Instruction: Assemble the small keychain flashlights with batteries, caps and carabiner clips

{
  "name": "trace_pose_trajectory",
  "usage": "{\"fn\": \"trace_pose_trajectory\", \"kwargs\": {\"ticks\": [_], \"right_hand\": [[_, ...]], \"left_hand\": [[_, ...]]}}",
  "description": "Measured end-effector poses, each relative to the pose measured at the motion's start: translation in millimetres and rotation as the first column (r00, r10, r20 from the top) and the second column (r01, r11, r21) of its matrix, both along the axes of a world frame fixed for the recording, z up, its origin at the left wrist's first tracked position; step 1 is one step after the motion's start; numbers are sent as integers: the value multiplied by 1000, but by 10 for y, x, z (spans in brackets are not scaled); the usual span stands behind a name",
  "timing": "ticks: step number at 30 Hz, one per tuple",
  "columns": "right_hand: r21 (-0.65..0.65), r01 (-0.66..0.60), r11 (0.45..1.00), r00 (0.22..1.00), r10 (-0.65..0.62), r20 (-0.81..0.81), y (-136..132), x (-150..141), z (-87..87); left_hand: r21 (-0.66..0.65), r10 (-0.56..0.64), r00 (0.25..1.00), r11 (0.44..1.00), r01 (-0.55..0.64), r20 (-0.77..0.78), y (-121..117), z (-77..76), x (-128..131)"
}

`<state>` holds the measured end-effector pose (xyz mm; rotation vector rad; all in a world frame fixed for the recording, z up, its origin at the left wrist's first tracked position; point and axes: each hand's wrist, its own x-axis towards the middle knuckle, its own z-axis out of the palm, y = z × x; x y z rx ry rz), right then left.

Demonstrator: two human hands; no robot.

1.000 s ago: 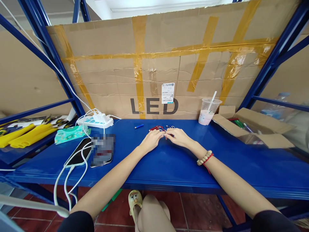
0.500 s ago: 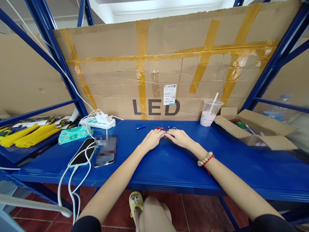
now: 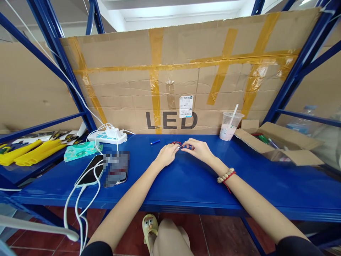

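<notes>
My left hand (image 3: 167, 155) rests low over the blue tabletop, its fingers curled together around something small, mostly hidden by them. A small red piece (image 3: 176, 143) shows just past those fingertips; its kind is too small to tell. Close beside it on the right, my right hand (image 3: 199, 151) has thumb and forefinger pinched at the same spot, with its other fingers bent above. Dark blue and silvery bits show between the two hands, too tiny to name. A short blue pen-like stick (image 3: 155, 142) lies on the table, left of and beyond my left hand.
On the left lie two phones (image 3: 92, 171) (image 3: 116, 169) with white cables, a power strip (image 3: 106, 135) and a green tissue pack (image 3: 82, 150). To the right stand a plastic cup with a straw (image 3: 229, 126) and an open cardboard box (image 3: 279, 144). A large cardboard sheet (image 3: 128, 92) closes the back.
My right hand has lifted slightly and its fingers have bent into a higher pinch near the left fingertips. My left hand stays almost in place. The view has tilted slightly.
</notes>
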<state>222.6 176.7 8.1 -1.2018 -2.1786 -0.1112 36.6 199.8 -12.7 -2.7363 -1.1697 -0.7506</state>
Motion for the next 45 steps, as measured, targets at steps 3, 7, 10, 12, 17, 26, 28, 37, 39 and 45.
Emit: {"fn": "trace_pose_trajectory", "kwargs": {"ticks": [3, 7, 10, 12, 17, 26, 28, 37, 39, 45], "right_hand": [[46, -19, 999, 1000, 19, -3, 2, -4, -17], [96, -18, 995, 1000, 18, 5, 24, 2, -45], [103, -20, 995, 998, 14, 55, 50, 16, -66], [104, -26, 994, 996, 17, 87, 70, 26, -85], [107, -44, 993, 994, 32, 107, 92, 33, -126], [57, -76, 995, 990, 68, 127, 151, 56, -166], [48, -94, 994, 989, 88, 115, 178, 72, -179], [39, -137, 990, 989, 135, 64, 180, 129, -100], [45, -134, 990, 990, 132, 49, 168, 132, -72], [55, -134, 990, 988, 129, 88, 106, 116, 24]], "left_hand": [[-13, 2, 1000, 1000, -2, 18, -2, 7, -6], [-43, -25, 997, 999, 28, 68, -16, 4, 4], [-89, -60, 994, 994, 68, 94, -26, -19, 20], [-122, -72, 992, 989, 84, 101, -28, -37, 27], [-166, -94, 989, 980, 112, 110, -31, -49, 25], [-256, -157, 966, 944, 207, 203, 2, -84, 5], [-260, -160, 965, 942, 212, 208, 19, -97, 8], [-254, -170, 974, 945, 205, 152, 11, -65, 53], [-251, -174, 974, 946, 207, 145, -6, -45, 54], [-247, -120, 988, 959, 142, 103, -94, -4, 49]]}}
